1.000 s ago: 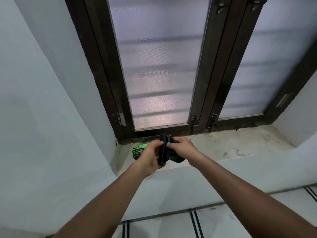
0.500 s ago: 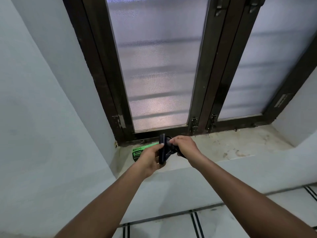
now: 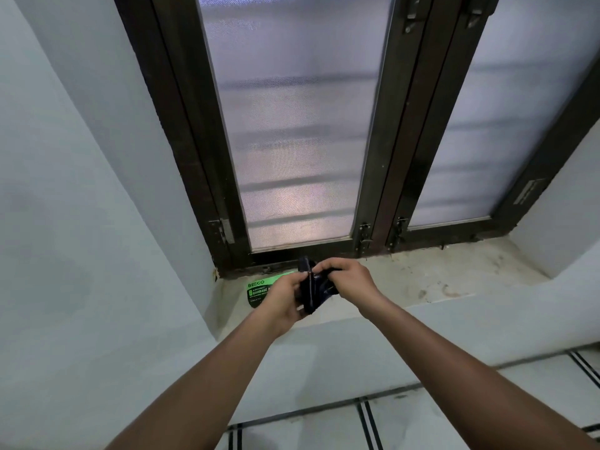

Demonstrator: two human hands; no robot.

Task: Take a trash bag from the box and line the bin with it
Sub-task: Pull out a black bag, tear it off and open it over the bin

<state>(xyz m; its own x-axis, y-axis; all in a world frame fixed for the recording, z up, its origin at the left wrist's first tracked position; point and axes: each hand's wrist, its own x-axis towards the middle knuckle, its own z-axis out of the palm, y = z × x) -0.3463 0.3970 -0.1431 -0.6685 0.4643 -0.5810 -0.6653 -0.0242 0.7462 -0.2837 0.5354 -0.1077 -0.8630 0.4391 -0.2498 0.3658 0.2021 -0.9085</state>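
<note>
The trash bag, a black folded wad of plastic, is held in the air just above the front edge of the window sill, near the sill's left end. Its long axis stands roughly upright, a little tilted, between the two hands. The left hand grips its near left side with fingers curled round it; the right hand pinches the top right fold, fingers bent over the plastic. Both hands touch it, so the coming pull likely runs sideways, hands parting to open the folds.

Just behind the left hand the box lies flat on the sill near its back left corner, green and black, reading "BECO" and "GARBAGE"; smaller print is illegible. Behind it stands the frosted window. No bin is in view.
</note>
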